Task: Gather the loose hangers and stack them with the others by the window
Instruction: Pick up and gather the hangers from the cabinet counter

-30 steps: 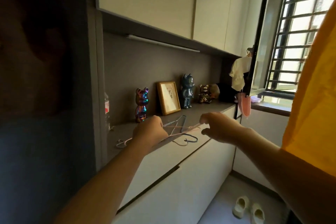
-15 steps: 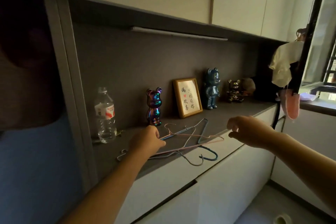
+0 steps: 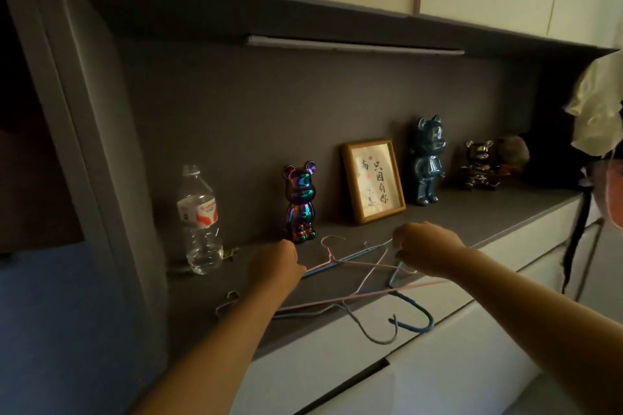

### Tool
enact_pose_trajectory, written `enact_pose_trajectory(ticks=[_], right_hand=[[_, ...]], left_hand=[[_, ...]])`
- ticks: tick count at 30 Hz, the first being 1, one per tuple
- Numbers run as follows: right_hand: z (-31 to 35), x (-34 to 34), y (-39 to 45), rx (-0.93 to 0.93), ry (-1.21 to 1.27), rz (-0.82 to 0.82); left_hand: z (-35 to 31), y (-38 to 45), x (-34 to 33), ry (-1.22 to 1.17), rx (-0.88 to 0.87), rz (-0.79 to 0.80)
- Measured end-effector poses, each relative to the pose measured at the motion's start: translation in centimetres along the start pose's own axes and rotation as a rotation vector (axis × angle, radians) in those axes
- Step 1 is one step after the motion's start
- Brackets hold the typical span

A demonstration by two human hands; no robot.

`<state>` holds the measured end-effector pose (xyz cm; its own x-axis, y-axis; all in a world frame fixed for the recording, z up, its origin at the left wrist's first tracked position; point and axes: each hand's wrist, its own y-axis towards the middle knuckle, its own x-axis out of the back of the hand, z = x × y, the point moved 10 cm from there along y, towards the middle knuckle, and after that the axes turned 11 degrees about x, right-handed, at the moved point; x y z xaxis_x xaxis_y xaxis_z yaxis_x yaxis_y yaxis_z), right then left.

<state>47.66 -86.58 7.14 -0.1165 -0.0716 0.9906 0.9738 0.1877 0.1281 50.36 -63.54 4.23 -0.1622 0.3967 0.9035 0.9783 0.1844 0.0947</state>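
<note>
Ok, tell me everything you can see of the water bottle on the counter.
The water bottle is clear plastic with ribbed sides and a clear cap, wrapped by a white label with a red mark. It stands upright at the left end of the dark counter, close to the back wall, left of the iridescent bear figurine. It looks partly filled, though the level is hard to read in the dim light. Neither of the hands touches it; a small object lies beside its base, too dim to identify.

Looked like somebody's home: bear figurines [image 3: 300, 202] and a framed print [image 3: 372, 180] (calligraphy) sat at 12 o'clock on the counter [image 3: 478, 212].
</note>
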Motion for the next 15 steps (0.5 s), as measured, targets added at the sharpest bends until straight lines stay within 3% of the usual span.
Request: enact_pose_trajectory(ticks=[10, 15], right_hand=[[0.7, -6.9, 8.3, 0.01, 0.077, 0.14], [1.1, -8.9, 9.8, 0.007, 0.096, 0.185]], left_hand=[[1.5, 5.5, -5.6, 0.077, 0.086, 0.102], [0.6, 6.7, -6.4, 0.072, 0.046, 0.114]])
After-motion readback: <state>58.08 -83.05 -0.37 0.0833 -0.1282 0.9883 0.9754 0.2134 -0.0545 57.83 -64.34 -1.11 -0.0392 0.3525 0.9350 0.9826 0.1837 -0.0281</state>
